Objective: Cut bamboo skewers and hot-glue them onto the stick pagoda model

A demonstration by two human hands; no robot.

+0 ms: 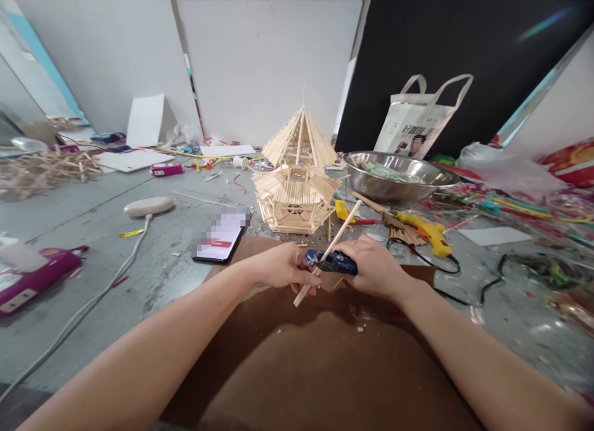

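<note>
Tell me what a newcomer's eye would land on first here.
Most likely the tiered wooden tower, standing at the centre just beyond the hands. Next, in front of it, come the left hand holding pale sticks and the right hand gripping a dark blue tool against them. To the tower's right, the shiny metal bowl stands out, with a white bag behind it.

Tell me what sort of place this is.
Probably a craft or model-making workspace: a tiered, pagoda-like model built of thin sticks stands ahead, what looks like a yellow glue gun lies nearby, and a stick pile sits far left.
</note>
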